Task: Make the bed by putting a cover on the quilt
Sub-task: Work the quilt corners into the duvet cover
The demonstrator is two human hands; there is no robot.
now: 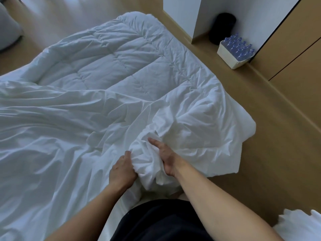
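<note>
A white stitched quilt [111, 54] lies spread over the bed, reaching the far end. A thin, wrinkled white cover [57, 129] lies over its near and left part. Just in front of me a bunch of the cover's fabric [149, 164] is gathered between both hands. My left hand [121, 171] is closed on the bunch from the left. My right hand [165, 157] holds it from the right, with the forefinger stretched out along the cloth. A corner of the bedding [239, 129] hangs over the bed's right edge.
A wooden floor [278, 153] runs along the bed's right side. A white box of blue-capped bottles [234, 53] stands by a wooden cabinet [298, 54], next to a dark round object [222, 26]. More white fabric [302, 225] shows at the bottom right.
</note>
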